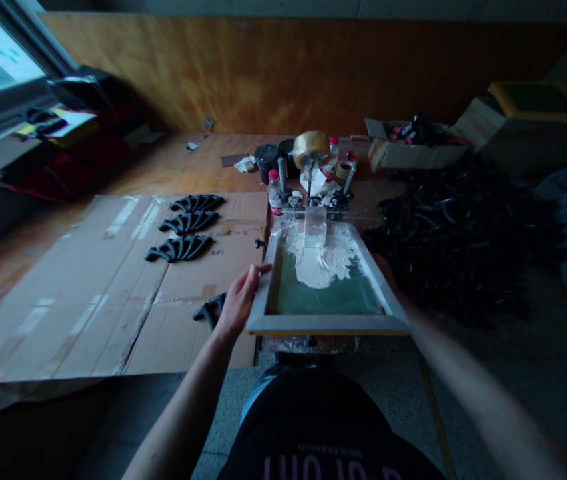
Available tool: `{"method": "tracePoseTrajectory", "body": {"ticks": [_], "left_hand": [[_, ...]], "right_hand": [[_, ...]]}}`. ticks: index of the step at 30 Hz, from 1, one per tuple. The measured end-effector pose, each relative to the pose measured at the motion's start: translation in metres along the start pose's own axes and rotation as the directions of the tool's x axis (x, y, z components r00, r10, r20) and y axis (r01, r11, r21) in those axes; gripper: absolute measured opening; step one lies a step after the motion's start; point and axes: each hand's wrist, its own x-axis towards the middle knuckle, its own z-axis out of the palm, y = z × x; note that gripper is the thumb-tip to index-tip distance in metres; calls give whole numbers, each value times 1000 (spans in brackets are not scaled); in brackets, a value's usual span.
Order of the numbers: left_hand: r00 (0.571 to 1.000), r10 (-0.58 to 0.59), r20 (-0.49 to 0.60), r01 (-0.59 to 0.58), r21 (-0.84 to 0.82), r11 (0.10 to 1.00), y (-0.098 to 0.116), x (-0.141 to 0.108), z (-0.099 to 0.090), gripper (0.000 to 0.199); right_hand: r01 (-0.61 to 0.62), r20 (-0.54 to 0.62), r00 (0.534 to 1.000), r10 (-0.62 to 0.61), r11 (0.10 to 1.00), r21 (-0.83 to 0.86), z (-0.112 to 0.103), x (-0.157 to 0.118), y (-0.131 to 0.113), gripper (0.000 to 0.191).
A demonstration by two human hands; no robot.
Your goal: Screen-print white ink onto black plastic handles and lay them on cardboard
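A screen-printing frame (259,303) with a green mesh sits in front of me, hinged at its back to a metal clamp (336,212). White ink (316,270) lies thick over the far half of the mesh, and a clear squeegee blade (315,227) stands in it. At the frame's left side is my left hand (241,300), closed, with one digit at the edge and the other fingers hidden under the frame. My right hand (387,272) is at the right side, dark and mostly covered by the frame, so its fingers do not show.
Several black curved plastic parts (178,249) lie on flattened cardboard (88,287) to the left. A large heap of black parts (463,233) is at the right, below an open carton (416,155). Tape roll (311,147), bottle (274,193) and dark tubs (266,160) stand behind the clamp.
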Motion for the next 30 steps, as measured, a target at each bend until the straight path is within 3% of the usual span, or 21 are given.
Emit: {"method": "tracePoseTrajectory", "body": {"ticks": [2,4,6,8,10,12,17,19,22,24,27,30], "left_hand": [[994,-109,30,107,48,993,-42,-7,0,64],[988,-155,8,154,89,984,-75,-6,5,72],[986,-166,-25,168,142,976,-97,0,9,72],[985,-171,-34,174,177,969,-107,6,11,68],[983,-184,-29,186,180,966,-110,10,10,66],[980,-196,-29,198,167,966,-110,11,8,64],[978,-199,-54,205,138,969,-111,8,9,64],[977,-204,-58,210,132,969,-111,8,10,66],[977,-209,-36,212,117,970,-108,7,10,69],[975,-219,-23,221,101,970,-107,7,9,69],[972,-233,-35,236,88,968,-104,7,9,69],[968,-249,-30,250,79,965,-94,7,8,71]], "right_hand": [[-88,-125,988,87,996,-1,-13,20,4,35],[-76,-207,975,78,997,16,-16,46,-12,39],[27,-150,988,-26,1000,4,-11,71,-41,56],[113,34,993,-112,993,-17,0,84,-69,49],[142,199,971,-135,990,-23,9,79,-86,25],[201,276,942,-191,979,-10,12,60,-88,9],[472,366,797,-480,874,116,-3,16,-73,26],[454,355,811,-465,883,120,-6,17,-73,21],[393,219,892,-396,918,57,2,19,-79,17],[407,160,899,-408,913,43,10,12,-81,22],[423,196,880,-431,902,84,12,1,-81,23],[345,222,906,-361,932,111,4,20,-84,19]]}}
